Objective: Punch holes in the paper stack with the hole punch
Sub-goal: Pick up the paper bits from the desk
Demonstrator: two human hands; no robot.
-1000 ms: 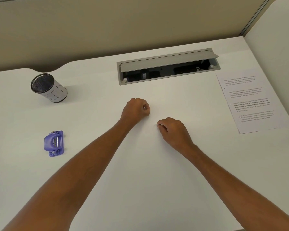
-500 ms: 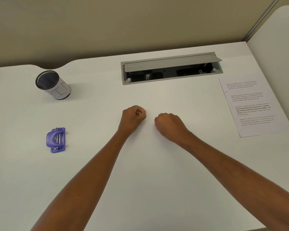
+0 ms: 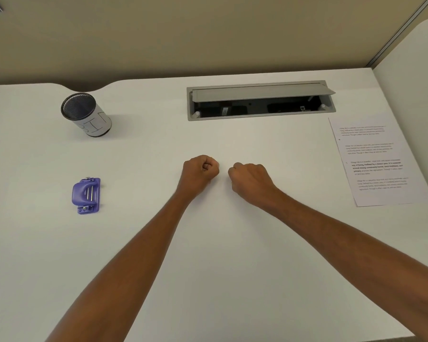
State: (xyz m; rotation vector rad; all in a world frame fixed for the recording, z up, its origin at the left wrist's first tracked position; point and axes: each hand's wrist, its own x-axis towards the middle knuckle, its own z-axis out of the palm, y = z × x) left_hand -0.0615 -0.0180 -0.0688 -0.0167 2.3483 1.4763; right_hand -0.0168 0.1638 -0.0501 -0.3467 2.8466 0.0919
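Observation:
A small purple hole punch (image 3: pixel 86 195) lies on the white desk (image 3: pixel 208 255) at the left. A printed paper stack (image 3: pixel 373 161) lies flat near the desk's right edge. My left hand (image 3: pixel 200 172) and my right hand (image 3: pixel 250 181) rest as closed fists side by side in the middle of the desk, a small gap between them. Neither fist holds anything. Both hands are well apart from the punch and from the paper.
A mesh pen cup (image 3: pixel 85 114) wrapped in white paper stands at the back left. A grey cable hatch (image 3: pixel 261 101) with its lid propped open is set into the desk at the back. A white partition (image 3: pixel 410 77) rises on the right.
Both fists have drawn closer together and sit level with each other. The view has tilted slightly, so everything sits lower in the frame. Nothing else on the desk moved.

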